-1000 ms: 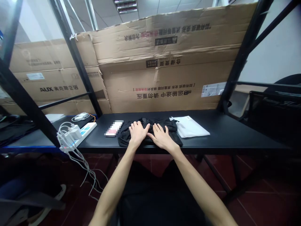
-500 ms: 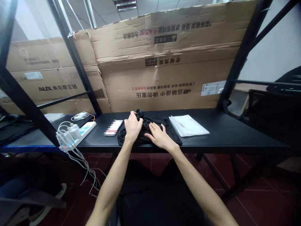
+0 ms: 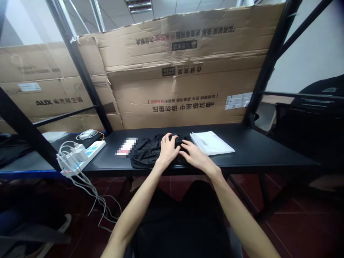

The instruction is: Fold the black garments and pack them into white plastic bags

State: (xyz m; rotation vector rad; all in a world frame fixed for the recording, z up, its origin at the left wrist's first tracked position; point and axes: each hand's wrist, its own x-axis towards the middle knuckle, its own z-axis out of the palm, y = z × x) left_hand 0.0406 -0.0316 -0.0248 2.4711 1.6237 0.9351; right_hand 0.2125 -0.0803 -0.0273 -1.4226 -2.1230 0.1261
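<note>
Pressing down side by side, the bare left hand (image 3: 168,150) and the bare right hand (image 3: 197,157) sit close together, fingertips almost meeting, curled over a bunched fold of a soft black fabric garment (image 3: 146,154); this view cannot show whether they truly pinch it. Fingers kept this close, with even pressure, should hold the fold without dragging the cloth sideways. The crumpled garment lies on a black rectangular tabletop (image 3: 271,150), near its far side. Just right of the hands rests a flat stack of white paper sheets (image 3: 211,143); just left of the garment lies a flat pink-and-white box (image 3: 125,147), blurred out. Farther left, a white plastic power strip (image 3: 94,152) trails tangled white cables (image 3: 88,190) over the table edge. Brown corrugated cardboard sheets (image 3: 188,93) with black print stand behind the table.
</note>
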